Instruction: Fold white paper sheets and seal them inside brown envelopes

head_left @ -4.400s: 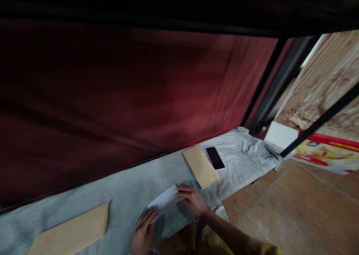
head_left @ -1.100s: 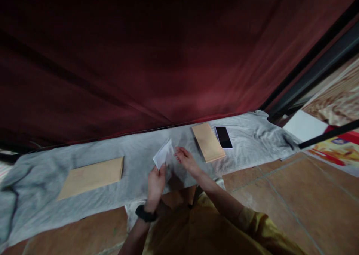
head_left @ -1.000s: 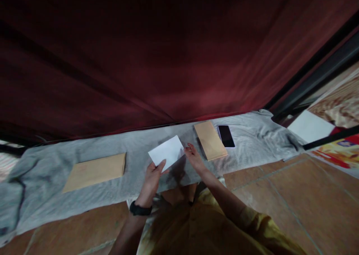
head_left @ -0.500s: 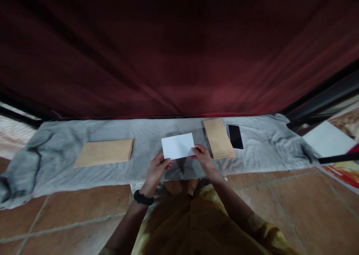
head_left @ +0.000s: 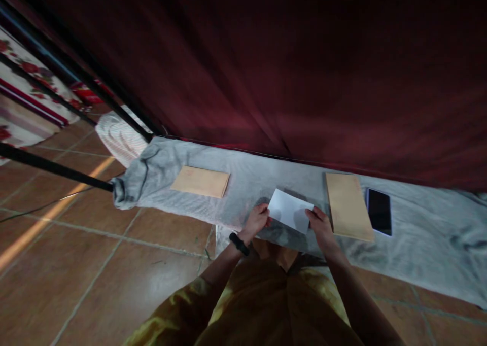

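A white rectangular sheet of paper or card (head_left: 289,211) is held level above the grey cloth, pinched at both ends. My left hand (head_left: 257,220), with a dark band on the wrist, grips its left edge between thumb and fingers. At the opposite edge, my right hand (head_left: 318,223) is closed on the sheet the same way. Close to the right hand lies a stack of brown envelopes (head_left: 348,206). Farther off to the left, more brown envelopes (head_left: 201,181) rest flat on the cloth.
A phone (head_left: 379,211) with a dark screen lies right of the right-hand envelopes. The grey cloth (head_left: 243,163) covers a long narrow surface. Behind it hangs a dark red curtain (head_left: 304,82). Black metal bars (head_left: 57,168) stand at the left, above the tiled floor (head_left: 95,280).
My view has turned to the left, so the envelopes and phone appear farther right and more floor shows at left. Both hands still hold the white sheet, which now looks tilted.
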### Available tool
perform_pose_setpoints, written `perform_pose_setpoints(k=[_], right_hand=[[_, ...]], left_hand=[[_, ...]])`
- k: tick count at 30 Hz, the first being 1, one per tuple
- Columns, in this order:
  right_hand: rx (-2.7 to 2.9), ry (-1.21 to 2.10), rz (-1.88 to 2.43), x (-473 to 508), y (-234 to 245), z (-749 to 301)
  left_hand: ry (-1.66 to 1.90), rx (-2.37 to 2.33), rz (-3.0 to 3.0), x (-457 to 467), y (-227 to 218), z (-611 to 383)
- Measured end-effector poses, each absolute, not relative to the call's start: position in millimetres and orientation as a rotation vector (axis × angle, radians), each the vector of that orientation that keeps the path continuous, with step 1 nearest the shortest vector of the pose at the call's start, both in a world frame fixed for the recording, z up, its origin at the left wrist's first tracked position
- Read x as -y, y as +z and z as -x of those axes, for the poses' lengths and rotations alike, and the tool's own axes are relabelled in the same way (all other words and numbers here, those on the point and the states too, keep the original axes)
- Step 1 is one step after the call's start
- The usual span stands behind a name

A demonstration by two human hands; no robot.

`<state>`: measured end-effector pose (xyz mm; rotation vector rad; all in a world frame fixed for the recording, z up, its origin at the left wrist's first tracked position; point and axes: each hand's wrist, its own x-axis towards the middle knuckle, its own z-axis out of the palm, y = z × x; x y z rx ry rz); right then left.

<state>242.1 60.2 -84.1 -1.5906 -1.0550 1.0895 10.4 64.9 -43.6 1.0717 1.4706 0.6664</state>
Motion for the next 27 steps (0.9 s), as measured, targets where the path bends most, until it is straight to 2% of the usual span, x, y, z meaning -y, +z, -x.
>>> perform_pose_setpoints(k=[4,6,11,17,20,24,27], right_hand=[[1.428,0.512,1.719,-51,-76,-238],[1.688,0.385,1.647,-46,-68,-226],[2.219,0.315,1.543,-49,-70,-191],[2.359,0.211,1.614,-48,-82,-182],[2.368,0.190,1.638,-47,-83,-183],[2.444,0.204,1.613,-47,-81,-185],[2.456,0.194,1.600,-48,-81,-186]], left_hand=[[0.587,-1.548,-1.183,-72,-45,-16],[0.545,-1.580,-1.244,-75,-46,-17],[0.429,-1.681,-1.400,-80,-52,-19],[0.322,-1.919,-1.597,-64,-45,-20],[0.307,-2.085,-1.885,-58,-42,-27],[0.456,-1.757,-2.385,-66,-50,-47],[0.442,-1.624,-2.461,-75,-67,-56]])
